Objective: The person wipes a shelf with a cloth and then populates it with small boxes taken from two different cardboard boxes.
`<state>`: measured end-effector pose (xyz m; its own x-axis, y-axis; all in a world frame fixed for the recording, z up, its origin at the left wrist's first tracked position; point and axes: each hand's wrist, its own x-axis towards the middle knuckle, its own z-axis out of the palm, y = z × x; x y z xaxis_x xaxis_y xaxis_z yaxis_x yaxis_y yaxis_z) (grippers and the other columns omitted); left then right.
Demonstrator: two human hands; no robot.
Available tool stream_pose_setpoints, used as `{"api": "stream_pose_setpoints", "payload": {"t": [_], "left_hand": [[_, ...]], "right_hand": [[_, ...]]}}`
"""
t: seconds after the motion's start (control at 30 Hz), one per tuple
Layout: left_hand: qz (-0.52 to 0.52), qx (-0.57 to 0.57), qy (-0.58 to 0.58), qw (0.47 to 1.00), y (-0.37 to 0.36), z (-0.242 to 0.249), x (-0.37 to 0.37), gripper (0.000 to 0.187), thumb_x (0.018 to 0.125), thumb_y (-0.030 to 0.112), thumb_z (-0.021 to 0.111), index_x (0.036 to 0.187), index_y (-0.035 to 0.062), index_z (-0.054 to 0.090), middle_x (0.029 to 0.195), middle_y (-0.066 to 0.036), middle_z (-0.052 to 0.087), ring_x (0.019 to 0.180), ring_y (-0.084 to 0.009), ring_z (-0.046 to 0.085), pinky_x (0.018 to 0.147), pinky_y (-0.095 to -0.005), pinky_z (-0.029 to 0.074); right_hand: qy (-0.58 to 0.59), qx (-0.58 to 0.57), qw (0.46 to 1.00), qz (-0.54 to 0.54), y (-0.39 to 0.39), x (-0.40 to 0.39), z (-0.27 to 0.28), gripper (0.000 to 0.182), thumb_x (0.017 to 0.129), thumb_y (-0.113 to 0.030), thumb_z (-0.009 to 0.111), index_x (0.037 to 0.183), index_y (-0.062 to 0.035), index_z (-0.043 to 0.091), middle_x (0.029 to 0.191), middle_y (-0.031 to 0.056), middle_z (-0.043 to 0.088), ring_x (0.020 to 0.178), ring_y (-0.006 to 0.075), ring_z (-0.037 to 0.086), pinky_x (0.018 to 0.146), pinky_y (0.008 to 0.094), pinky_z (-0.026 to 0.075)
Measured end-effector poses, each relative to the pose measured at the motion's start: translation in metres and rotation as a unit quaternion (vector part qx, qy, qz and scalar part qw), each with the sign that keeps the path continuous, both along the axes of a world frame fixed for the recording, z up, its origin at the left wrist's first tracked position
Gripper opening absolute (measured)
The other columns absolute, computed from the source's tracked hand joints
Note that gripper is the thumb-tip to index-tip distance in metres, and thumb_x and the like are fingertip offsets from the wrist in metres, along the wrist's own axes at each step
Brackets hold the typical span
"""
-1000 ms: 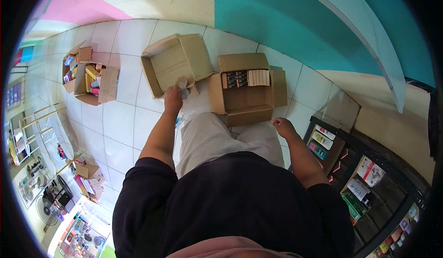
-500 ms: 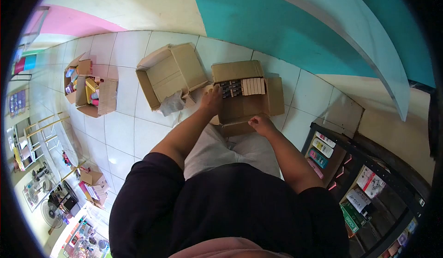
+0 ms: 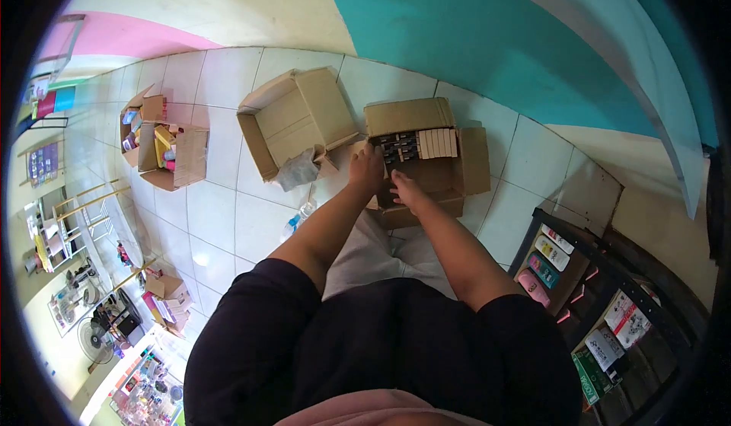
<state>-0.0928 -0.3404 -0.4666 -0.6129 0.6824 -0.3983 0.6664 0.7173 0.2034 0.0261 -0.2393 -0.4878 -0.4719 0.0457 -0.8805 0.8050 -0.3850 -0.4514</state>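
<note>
An open cardboard box (image 3: pixel 471 159) stands on the floor in front of my knees. Along its far side runs a row of small packs, black ones (image 3: pixel 401 148) on the left and tan ones (image 3: pixel 437 143) on the right. My left hand (image 3: pixel 367 169) reaches to the box's left inner edge, at the end of the black packs. Its fingertips point down there, and whether they grip anything is hidden. Over the near left part of the box, my right hand (image 3: pixel 407 190) is open, fingers apart and directed toward the left hand, with nothing visible in them.
Left of this box sits another open cardboard box (image 3: pixel 326 105), with clear plastic wrap (image 3: pixel 295 171) at its near corner. A plastic bottle (image 3: pixel 298 220) lies by my left forearm. Farther left are boxes of colourful goods (image 3: pixel 192 156). A dark shelf rack (image 3: pixel 579 274) stands on the right.
My right hand has moved left and inward from the box's near edge, opening its fingers and coming close to the left hand. The left hand stays at the box's left edge.
</note>
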Motion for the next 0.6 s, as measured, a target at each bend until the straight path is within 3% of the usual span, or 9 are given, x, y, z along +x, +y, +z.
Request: {"api": "stream_pose_setpoints", "payload": {"t": [0.07, 0.13, 0.2, 0.27, 0.37, 0.47, 0.53, 0.6], "left_hand": [[0.030, 0.034, -0.034, 0.998, -0.011, 0.025, 0.002, 0.075, 0.067, 0.032, 0.085, 0.126, 0.0027, 0.049, 0.122, -0.019, 0.055, 0.109, -0.0330, 0.062, 0.093, -0.0447, 0.049], [0.057, 0.072, -0.066, 0.994, -0.016, 0.046, -0.001, 0.083, 0.062, 0.029, 0.089, 0.129, 0.0023, 0.048, 0.124, -0.018, 0.054, 0.107, -0.0327, 0.063, 0.092, -0.0443, 0.050], [0.120, 0.265, -0.208, 0.934, -0.024, 0.068, 0.001, 0.089, 0.061, 0.019, 0.089, 0.135, 0.0017, 0.044, 0.125, -0.017, 0.052, 0.103, -0.0312, 0.063, 0.089, -0.0419, 0.053], [0.095, 0.304, -0.230, 0.920, -0.023, 0.096, -0.002, 0.090, 0.061, 0.015, 0.089, 0.137, 0.0017, 0.042, 0.127, -0.017, 0.051, 0.104, -0.0299, 0.063, 0.089, -0.0399, 0.054], [0.074, 0.385, -0.283, 0.875, -0.015, 0.141, -0.009, 0.090, 0.064, 0.008, 0.088, 0.139, 0.0028, 0.039, 0.128, -0.016, 0.051, 0.105, -0.0274, 0.064, 0.089, -0.0367, 0.054], [0.053, 0.447, -0.313, 0.837, -0.006, 0.200, -0.023, 0.089, 0.067, 0.005, 0.085, 0.140, 0.0041, 0.035, 0.128, -0.015, 0.052, 0.105, -0.0255, 0.065, 0.090, -0.0352, 0.053], [0.024, 0.472, -0.308, 0.826, -0.001, 0.241, -0.027, 0.090, 0.068, 0.003, 0.084, 0.142, 0.0043, 0.032, 0.128, -0.015, 0.051, 0.105, -0.0250, 0.065, 0.090, -0.0349, 0.053], [0.008, 0.506, -0.323, 0.800, 0.004, 0.280, -0.029, 0.095, 0.069, 0.003, 0.085, 0.145, 0.0045, 0.027, 0.131, -0.015, 0.049, 0.104, -0.0246, 0.065, 0.089, -0.0356, 0.053]], "right_hand": [[-0.004, -0.017, 0.999, -0.050, -0.002, 0.001, 0.009, 0.071, 0.101, -0.054, 0.050, 0.154, -0.0102, 0.033, 0.143, 0.0063, 0.050, 0.118, 0.0256, 0.057, 0.087, 0.0347, 0.051], [0.033, -0.080, 0.991, -0.104, 0.009, 0.005, 0.016, 0.062, 0.099, -0.042, 0.061, 0.150, -0.0126, 0.041, 0.124, 0.0039, 0.060, 0.105, 0.0198, 0.064, 0.080, 0.0333, 0.054], [0.058, -0.081, 0.991, -0.091, 0.023, 0.012, 0.027, 0.060, 0.098, -0.037, 0.065, 0.148, -0.0122, 0.043, 0.124, 0.0028, 0.060, 0.105, 0.0180, 0.063, 0.079, 0.0326, 0.055], [0.090, -0.078, 0.990, -0.076, 0.040, 0.011, 0.052, 0.059, 0.096, -0.031, 0.068, 0.147, -0.0118, 0.045, 0.124, 0.0016, 0.060, 0.106, 0.0162, 0.063, 0.078, 0.0318, 0.055], [0.102, -0.091, 0.985, -0.103, 0.070, -0.001, 0.126, 0.056, 0.094, -0.024, 0.072, 0.142, -0.0074, 0.048, 0.118, 0.0007, 0.061, 0.100, 0.0130, 0.063, 0.075, 0.0290, 0.056], [0.204, -0.108, 0.962, -0.145, 0.089, -0.010, 0.205, 0.052, 0.093, -0.021, 0.073, 0.137, -0.0048, 0.051, 0.113, 0.0021, 0.062, 0.093, 0.0117, 0.063, 0.072, 0.0262, 0.055], [0.320, 0.001, 0.944, -0.079, 0.098, -0.010, 0.249, 0.044, 0.096, -0.017, 0.068, 0.135, -0.0039, 0.052, 0.111, 0.0031, 0.063, 0.089, 0.0116, 0.062, 0.070, 0.0277, 0.054], [0.357, 0.013, 0.930, -0.089, 0.103, -0.011, 0.301, 0.046, 0.095, -0.016, 0.069, 0.135, -0.0031, 0.052, 0.111, 0.0033, 0.063, 0.088, 0.0118, 0.063, 0.071, 0.0271, 0.055]]}}
